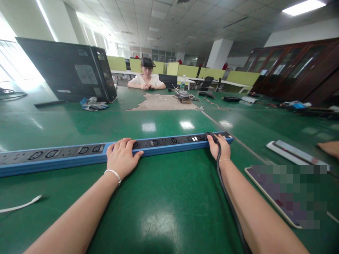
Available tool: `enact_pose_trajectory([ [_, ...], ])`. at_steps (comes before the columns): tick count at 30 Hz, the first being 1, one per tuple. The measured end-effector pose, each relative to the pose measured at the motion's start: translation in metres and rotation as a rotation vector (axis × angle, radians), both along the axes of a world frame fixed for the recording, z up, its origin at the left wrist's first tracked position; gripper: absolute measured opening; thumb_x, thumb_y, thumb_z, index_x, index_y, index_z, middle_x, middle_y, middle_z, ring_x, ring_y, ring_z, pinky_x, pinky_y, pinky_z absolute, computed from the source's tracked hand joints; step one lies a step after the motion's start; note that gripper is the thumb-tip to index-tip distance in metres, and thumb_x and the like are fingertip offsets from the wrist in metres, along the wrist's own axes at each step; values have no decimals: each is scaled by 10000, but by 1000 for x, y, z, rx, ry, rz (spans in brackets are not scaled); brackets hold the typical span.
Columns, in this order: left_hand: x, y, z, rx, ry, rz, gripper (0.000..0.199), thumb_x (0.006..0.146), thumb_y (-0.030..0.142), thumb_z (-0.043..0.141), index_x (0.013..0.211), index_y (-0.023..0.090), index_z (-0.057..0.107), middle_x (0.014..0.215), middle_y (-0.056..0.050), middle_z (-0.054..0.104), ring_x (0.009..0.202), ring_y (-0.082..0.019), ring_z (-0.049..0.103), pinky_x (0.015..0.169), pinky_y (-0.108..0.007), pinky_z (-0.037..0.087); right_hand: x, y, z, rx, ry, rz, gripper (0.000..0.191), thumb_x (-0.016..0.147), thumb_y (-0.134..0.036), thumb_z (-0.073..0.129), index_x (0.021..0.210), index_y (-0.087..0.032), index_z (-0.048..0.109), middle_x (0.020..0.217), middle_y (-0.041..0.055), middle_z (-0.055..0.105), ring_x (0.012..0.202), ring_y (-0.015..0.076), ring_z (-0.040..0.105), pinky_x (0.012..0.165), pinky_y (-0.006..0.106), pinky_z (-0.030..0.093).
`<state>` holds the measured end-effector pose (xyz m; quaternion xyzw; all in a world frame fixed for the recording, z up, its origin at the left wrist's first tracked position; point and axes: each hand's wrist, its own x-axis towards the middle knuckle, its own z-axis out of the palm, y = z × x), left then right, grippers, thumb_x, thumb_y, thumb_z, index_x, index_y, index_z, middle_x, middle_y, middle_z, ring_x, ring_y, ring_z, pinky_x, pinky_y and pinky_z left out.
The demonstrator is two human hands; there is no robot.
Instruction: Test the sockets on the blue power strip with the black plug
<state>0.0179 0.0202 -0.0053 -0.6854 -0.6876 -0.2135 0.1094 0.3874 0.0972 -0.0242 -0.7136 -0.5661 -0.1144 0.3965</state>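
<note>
A long blue power strip (169, 150) with a dark row of sockets lies across the green table. My left hand (123, 155) rests over its middle, fingers on the top and thumb along the near side, holding it. Near the strip's right end, my right hand (220, 146) grips a black plug (209, 135) that sits at the sockets. Whether the plug is fully seated cannot be told. Its black cable (225, 190) runs down along my right forearm towards the bottom edge.
A black computer case (76, 72) and gloves (93, 104) are at the back left. Across the table sits a person (147, 79). A bottle (182, 83) stands behind metal parts. At right lie a phone-like device (275, 197) and a white bar (296, 155); a white cable (22, 206) lies left.
</note>
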Motion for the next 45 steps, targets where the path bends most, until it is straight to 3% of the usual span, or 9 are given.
enact_pose_trajectory([
  [9, 1, 0, 0, 5, 3, 1, 473, 802, 493, 423, 1174, 214, 515, 1262, -94, 534, 1184, -267, 440, 996, -445, 256, 2, 1, 16, -151, -58, -20, 413, 801, -501, 473, 1009, -226, 700, 1119, 120, 633, 1087, 284, 547, 928, 448, 419],
  [16, 1, 0, 0, -9, -5, 3, 480, 798, 493, 426, 1185, 223, 511, 1270, -98, 531, 1191, -270, 433, 1001, -452, 250, 1, -2, 4, -45, -102, 20, 410, 807, -478, 470, 1030, -214, 690, 1091, 117, 641, 1108, 272, 525, 955, 431, 398],
  [30, 0, 0, -1, 5, 4, -5, 478, 803, 493, 420, 1182, 215, 507, 1265, -92, 532, 1191, -268, 431, 998, -450, 253, -11, 4, -8, 51, 204, 36, 380, 785, -397, 483, 1025, -177, 679, 1083, 93, 651, 1185, 271, 456, 1025, 446, 331],
  [36, 0, 0, -1, 8, 12, -1, 476, 805, 496, 417, 1179, 216, 512, 1262, -93, 535, 1183, -269, 439, 995, -450, 258, -12, 4, -6, 79, 161, -13, 373, 759, -400, 518, 971, -152, 699, 1038, 121, 668, 1102, 275, 530, 986, 422, 377],
  [45, 0, 0, -1, 13, 28, 0, 484, 805, 501, 418, 1179, 209, 512, 1263, -93, 534, 1183, -268, 441, 988, -443, 267, -7, 7, -7, 150, 272, 92, 476, 744, -522, 507, 941, -135, 702, 950, 126, 700, 948, 283, 622, 888, 423, 443],
])
